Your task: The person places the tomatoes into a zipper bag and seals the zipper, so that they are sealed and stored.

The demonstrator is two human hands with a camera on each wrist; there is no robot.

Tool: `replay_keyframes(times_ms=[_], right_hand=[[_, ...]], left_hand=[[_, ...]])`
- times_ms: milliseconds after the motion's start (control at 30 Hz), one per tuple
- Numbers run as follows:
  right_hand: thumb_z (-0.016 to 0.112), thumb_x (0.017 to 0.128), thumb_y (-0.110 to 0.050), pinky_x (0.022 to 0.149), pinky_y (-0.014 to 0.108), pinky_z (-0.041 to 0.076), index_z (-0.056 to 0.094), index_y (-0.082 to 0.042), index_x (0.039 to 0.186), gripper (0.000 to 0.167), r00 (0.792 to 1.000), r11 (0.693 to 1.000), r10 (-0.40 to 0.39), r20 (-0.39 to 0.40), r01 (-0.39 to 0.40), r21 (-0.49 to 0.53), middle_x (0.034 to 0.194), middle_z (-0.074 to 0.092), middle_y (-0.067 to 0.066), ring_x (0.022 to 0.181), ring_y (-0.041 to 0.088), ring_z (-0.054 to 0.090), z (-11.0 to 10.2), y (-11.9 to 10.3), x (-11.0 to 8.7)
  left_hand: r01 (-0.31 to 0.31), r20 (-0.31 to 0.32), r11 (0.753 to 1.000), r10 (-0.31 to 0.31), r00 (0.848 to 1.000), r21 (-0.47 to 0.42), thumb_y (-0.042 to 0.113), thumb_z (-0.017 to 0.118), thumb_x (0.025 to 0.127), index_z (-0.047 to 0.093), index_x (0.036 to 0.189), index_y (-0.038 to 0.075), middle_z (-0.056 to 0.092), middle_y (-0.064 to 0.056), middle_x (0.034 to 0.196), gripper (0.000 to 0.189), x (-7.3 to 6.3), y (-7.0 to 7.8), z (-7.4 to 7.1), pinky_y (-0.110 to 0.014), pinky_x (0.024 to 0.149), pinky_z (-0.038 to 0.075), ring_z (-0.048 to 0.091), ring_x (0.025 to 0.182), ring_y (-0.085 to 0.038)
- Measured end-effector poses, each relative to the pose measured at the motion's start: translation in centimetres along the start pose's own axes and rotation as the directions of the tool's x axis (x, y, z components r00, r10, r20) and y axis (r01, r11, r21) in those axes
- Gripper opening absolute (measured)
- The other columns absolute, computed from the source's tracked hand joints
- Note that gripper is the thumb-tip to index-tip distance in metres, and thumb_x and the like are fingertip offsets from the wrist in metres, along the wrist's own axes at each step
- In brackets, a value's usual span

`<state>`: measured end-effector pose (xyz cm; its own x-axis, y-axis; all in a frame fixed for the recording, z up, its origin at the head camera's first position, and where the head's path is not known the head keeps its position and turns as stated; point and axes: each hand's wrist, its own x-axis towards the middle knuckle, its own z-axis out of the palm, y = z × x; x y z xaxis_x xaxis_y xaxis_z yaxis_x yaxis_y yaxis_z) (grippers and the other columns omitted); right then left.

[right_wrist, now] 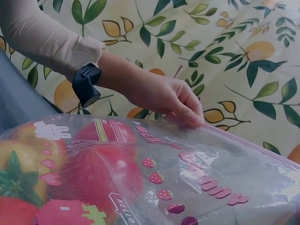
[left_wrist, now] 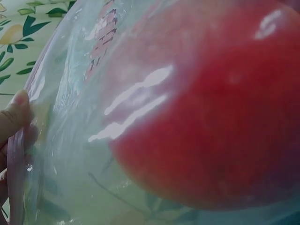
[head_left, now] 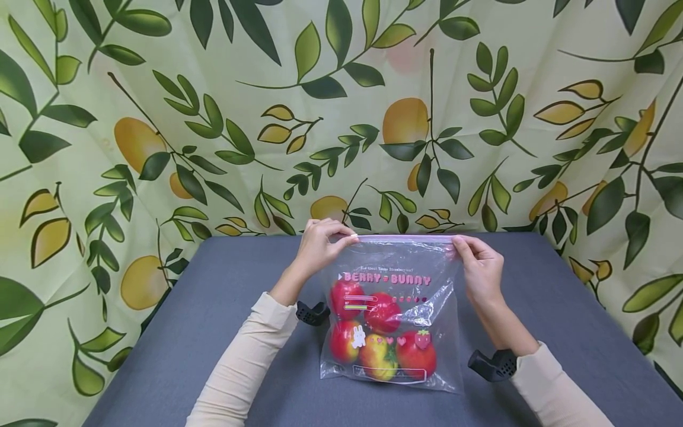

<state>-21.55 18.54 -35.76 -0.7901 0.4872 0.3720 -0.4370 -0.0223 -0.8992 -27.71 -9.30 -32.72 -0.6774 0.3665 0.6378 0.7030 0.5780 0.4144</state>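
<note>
A clear zip bag (head_left: 405, 255) with pink "BERRY BUNNY" print hangs upright between both hands, its pink zip edge stretched level along the top. Inside lie several red and yellow tomatoes (head_left: 382, 312), one with a green leafy stem. My left hand (head_left: 325, 243) pinches the zip edge near its left corner between thumb and fingers. At the right corner my right hand (head_left: 480, 264) pinches the same edge. The left wrist view shows a red tomato (left_wrist: 211, 108) close up behind the plastic. In the right wrist view the left hand (right_wrist: 164, 96) grips the bag's top edge.
A grey cloth-covered table (head_left: 213, 344) lies beneath the bag. Behind and beside it hangs a curtain (head_left: 352, 118) printed with leaves and yellow fruit. Each wrist wears a black camera mount (head_left: 493, 365).
</note>
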Motion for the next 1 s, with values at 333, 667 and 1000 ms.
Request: replay_keyframes(times_ms=[333,667,1000], right_hand=[[0.066,0.088,-0.003,0.055,0.01,0.046,0.072,-0.022,0.076,0.023,1.0,1.0,0.008,-0.01,-0.008,0.0,0.065,0.068,-0.016,0.056,-0.003,0.055,-0.25,0.0,0.16],[0.065,0.088,-0.002,0.056,0.01,0.046,0.072,-0.022,0.075,0.025,0.999,0.999,0.03,-0.016,-0.029,0.026,0.065,0.068,-0.015,0.056,-0.002,0.056,-0.57,0.01,0.2],[0.065,0.088,-0.003,0.055,0.011,0.046,0.072,-0.023,0.075,0.025,0.998,0.999,0.049,-0.026,-0.048,0.014,0.065,0.068,-0.015,0.055,-0.003,0.055,-0.62,-0.12,0.23]], left_hand=[[0.011,0.001,1.0,-0.011,1.0,0.005,0.025,0.077,0.079,0.077,0.086,0.012,0.075,-0.003,0.082,0.014,-0.02,-0.42,-0.04,-0.036,0.084,0.036,0.066,0.081,-0.016],[0.014,0.01,1.0,-0.014,1.0,-0.012,0.022,0.077,0.08,0.076,0.086,0.011,0.074,-0.004,0.082,0.013,-0.15,-0.5,-0.15,-0.033,0.081,0.034,0.065,0.08,-0.018],[0.002,-0.011,1.0,-0.002,1.0,-0.02,0.022,0.078,0.079,0.076,0.086,0.01,0.074,-0.004,0.08,0.014,-0.45,-0.77,-0.34,-0.035,0.081,0.04,0.064,0.076,-0.017]])
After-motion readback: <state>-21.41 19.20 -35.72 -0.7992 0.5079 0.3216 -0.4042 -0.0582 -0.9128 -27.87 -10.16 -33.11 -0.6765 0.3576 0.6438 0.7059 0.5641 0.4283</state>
